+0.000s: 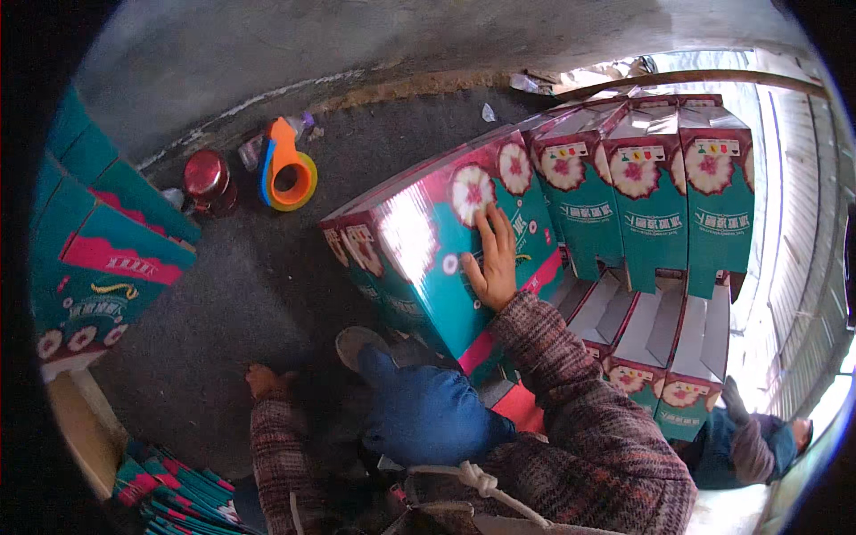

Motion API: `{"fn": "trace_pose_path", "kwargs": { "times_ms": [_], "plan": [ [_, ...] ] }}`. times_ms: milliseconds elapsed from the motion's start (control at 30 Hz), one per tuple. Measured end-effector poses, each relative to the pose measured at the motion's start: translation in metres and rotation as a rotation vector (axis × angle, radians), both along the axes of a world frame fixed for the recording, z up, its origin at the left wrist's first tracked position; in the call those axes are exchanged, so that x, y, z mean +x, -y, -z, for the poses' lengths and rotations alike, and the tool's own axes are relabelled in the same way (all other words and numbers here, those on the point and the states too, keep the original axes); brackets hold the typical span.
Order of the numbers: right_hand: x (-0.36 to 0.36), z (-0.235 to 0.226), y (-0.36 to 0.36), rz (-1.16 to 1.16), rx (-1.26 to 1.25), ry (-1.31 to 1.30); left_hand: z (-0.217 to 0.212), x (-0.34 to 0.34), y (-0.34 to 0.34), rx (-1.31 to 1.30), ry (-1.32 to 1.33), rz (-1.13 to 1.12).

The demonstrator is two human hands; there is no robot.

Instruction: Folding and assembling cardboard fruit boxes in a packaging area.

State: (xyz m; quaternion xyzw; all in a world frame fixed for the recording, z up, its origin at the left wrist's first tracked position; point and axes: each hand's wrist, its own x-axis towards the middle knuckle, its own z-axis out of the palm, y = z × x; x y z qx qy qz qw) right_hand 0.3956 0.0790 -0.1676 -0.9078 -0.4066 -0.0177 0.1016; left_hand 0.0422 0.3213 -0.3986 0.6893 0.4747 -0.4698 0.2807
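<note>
The right hand (493,263) lies with fingers spread across the side of a teal and maroon box (423,281), pressing rather than gripping; that flat touch probably steadies the box, whose broad side offers no easy edge to grasp there. The left hand (265,382) hangs low over the dark floor (214,312), apart from the box and loosely curled — whether it grips anything I cannot tell. The box is in front of the person, just beyond a knee in blue trousers (428,410), and a row of similar cartons (637,205) stands just beside it on the right, ranked side by side, perhaps to save space. Further left, a tape dispenser (283,147) and a red jar (207,174) sit near the wall (312,36) — likely kept within reach but out of the way. More boxes (125,259) stand at the left edge, with flat cardboard (169,490) piled below them. Another person (758,446) is at the lower right.
</note>
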Motion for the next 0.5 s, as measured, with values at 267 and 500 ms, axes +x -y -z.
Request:
{"fn": "trace_pose_path", "kwargs": {
  "times_ms": [267,500],
  "plan": [
    [-0.003,-0.002,-0.004,0.003,-0.003,-0.005,0.003,-0.003,-0.002,0.002,-0.120,-0.012],
    [0.001,-0.004,0.004,0.016,-0.021,0.019,-0.009,0.011,0.002,-0.035,-0.091,-0.050]
  ]
}}
